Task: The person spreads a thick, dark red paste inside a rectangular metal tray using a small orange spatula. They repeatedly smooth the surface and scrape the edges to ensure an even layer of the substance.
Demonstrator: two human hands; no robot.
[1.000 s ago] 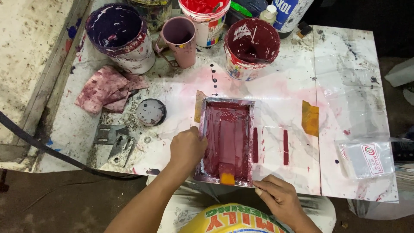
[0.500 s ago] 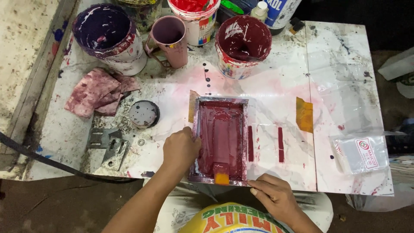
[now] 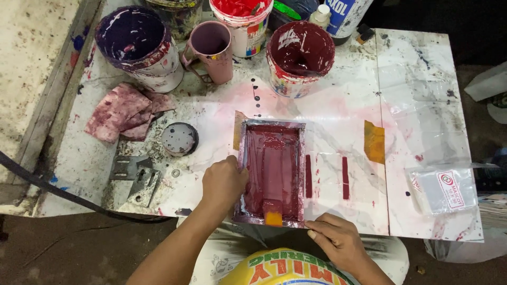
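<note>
So there's one small rectangular frame [image 3: 273, 171] flooded with dark maroon ink, lying flat on the white marbled worktop [image 3: 338, 100] right at the near edge, with a little orange tab at its near end. Left hand [image 3: 224, 182] has its grip curled shut against the frame's left rail, fingers tucked so I can't tell how much of the rail is actually pinched. Right hand [image 3: 338, 243] sits at the near right corner, fingertips pressed together on the frame's edge there, palm hanging off the worktop. Just right of the frame I count two short maroon stripes [image 3: 345, 177] printed on the surface, side by side, and a single orange tape piece [image 3: 374, 141] a bit further right. Along the far edge there are three open ink buckets in clear view: a purple bucket [image 3: 136, 42] at left, a red bucket [image 3: 242, 21] in the middle and a maroon bucket [image 3: 300, 53] beside it, plus one pink mug [image 3: 211, 47] between the purple and red ones. One stained rag [image 3: 124, 111] is crumpled at left, one round grey lid [image 3: 179, 138] near it, and one clear plastic packet [image 3: 446, 190] sits well off to the right.
</note>
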